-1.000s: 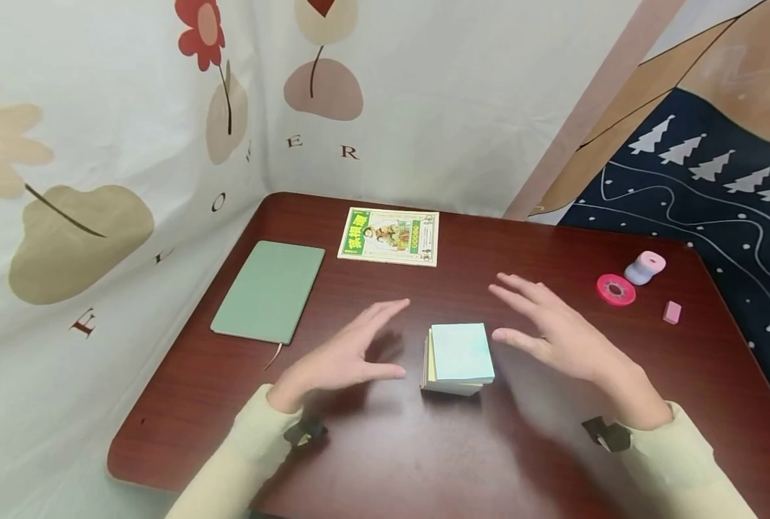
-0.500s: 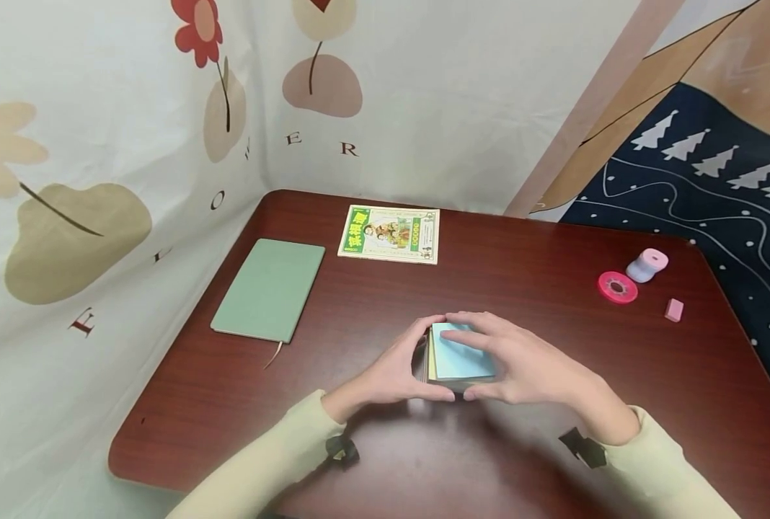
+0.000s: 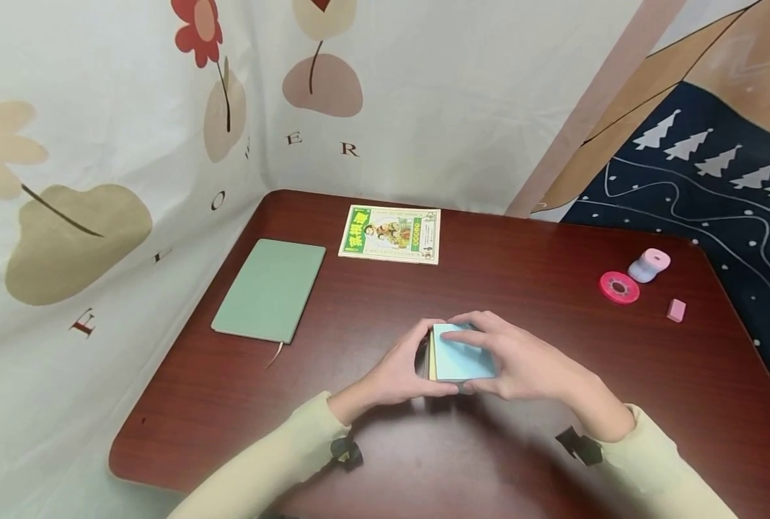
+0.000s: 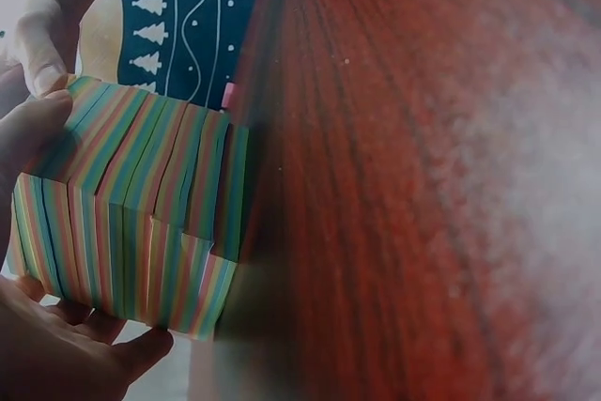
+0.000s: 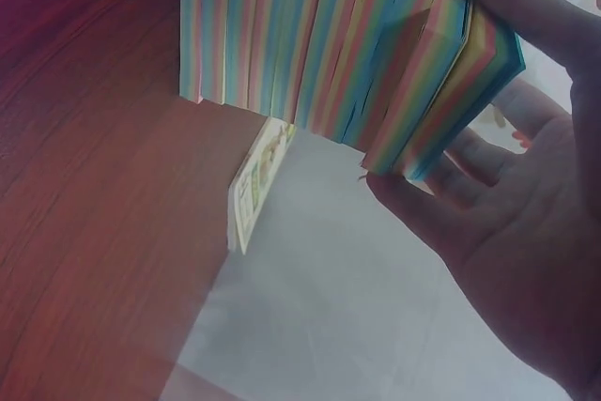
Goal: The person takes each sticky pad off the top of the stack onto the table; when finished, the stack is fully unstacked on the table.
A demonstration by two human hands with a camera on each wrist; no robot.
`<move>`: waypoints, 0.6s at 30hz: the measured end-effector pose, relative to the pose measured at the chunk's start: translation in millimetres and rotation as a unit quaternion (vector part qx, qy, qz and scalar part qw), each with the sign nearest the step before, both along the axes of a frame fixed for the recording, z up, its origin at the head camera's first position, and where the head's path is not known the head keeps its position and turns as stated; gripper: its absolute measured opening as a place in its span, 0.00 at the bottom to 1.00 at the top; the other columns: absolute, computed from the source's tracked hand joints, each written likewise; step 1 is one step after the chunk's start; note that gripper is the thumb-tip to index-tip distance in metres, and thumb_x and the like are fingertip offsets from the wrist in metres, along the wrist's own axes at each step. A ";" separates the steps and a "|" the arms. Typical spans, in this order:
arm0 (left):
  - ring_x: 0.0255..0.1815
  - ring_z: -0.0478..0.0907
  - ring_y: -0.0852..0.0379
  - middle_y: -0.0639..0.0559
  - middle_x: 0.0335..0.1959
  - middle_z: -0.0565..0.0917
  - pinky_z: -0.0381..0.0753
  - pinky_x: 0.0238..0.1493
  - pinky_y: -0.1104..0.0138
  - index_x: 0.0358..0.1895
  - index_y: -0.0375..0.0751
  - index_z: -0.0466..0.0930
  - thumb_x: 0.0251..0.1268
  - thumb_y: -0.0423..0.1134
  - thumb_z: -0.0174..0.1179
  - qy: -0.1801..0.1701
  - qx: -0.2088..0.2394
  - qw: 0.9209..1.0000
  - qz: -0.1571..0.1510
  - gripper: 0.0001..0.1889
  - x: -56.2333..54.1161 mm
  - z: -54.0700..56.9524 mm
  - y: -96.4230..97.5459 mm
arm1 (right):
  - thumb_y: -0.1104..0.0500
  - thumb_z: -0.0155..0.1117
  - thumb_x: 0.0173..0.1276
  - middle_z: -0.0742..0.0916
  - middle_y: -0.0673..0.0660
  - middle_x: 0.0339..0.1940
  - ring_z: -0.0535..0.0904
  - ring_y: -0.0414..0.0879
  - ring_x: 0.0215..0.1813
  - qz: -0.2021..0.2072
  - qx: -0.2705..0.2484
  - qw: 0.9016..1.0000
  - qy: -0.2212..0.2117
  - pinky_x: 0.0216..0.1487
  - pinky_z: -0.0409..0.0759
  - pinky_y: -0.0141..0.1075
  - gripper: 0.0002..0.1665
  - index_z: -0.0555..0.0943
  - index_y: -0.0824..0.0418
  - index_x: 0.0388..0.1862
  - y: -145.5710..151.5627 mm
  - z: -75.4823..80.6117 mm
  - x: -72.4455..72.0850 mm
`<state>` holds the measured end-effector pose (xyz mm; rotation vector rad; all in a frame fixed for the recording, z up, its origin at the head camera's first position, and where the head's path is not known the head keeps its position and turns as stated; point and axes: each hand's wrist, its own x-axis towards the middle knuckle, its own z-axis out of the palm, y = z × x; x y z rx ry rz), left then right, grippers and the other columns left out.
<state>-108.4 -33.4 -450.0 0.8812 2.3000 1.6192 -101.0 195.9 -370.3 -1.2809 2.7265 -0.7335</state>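
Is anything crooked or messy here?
Yes, a bit: the tall, block-shaped stack of striped, multicoloured paper pads between the left hand and right hand is uneven. In the left wrist view, some edges jut out past others. I see nothing spilled.

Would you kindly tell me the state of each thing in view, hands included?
Stack: held, layers uneven
Left hand: gripping the stack's left side
Right hand: gripping the stack's right side
Notebook: closed, flat
Ribbon: trailing from the notebook
Booklet: flat, picture side up
Pink ring: flat
Spool: upright
Pink block: lying apart from the ring
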 end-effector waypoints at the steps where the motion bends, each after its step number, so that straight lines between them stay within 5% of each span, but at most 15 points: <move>1: 0.57 0.70 0.61 0.61 0.58 0.73 0.70 0.59 0.60 0.66 0.55 0.62 0.46 0.48 0.78 -0.001 0.001 1.000 0.000 0.43 0.3 -0.2 0.2 | 0.49 0.79 0.52 0.74 0.51 0.65 0.70 0.47 0.62 0.000 0.000 1.000 -0.001 0.52 0.76 0.38 0.39 0.78 0.52 0.64 0.4 0.6 0.1; 9: 0.57 0.70 0.60 0.61 0.58 0.73 0.70 0.59 0.54 0.68 0.55 0.62 0.45 0.48 0.78 -0.009 -0.007 1.000 0.010 0.45 1.5 -1.0 -0.6 | 0.49 0.79 0.52 0.74 0.47 0.65 0.69 0.43 0.61 -0.023 -0.029 0.999 -0.035 0.51 0.77 0.40 0.40 0.77 0.48 0.65 14.7 15.4 -13.6; 14: 0.57 0.70 0.60 0.62 0.57 0.73 0.70 0.59 0.53 0.67 0.56 0.62 0.44 0.48 0.79 -0.012 -0.012 1.000 0.013 0.45 0.9 -2.7 -0.5 | 0.50 0.81 0.49 0.76 0.50 0.63 0.72 0.47 0.58 -0.086 -0.059 0.993 -0.056 0.49 0.78 0.46 0.42 0.76 0.51 0.65 35.2 14.8 -45.2; 18: 0.57 0.69 0.61 0.62 0.57 0.73 0.69 0.60 0.52 0.67 0.58 0.62 0.44 0.47 0.79 -0.008 -0.014 1.000 0.014 0.45 0.5 -3.6 -0.3 | 0.51 0.80 0.50 0.76 0.56 0.62 0.73 0.51 0.55 -0.141 -0.029 0.988 -0.049 0.46 0.77 0.46 0.43 0.76 0.55 0.66 48.7 -7.3 -75.0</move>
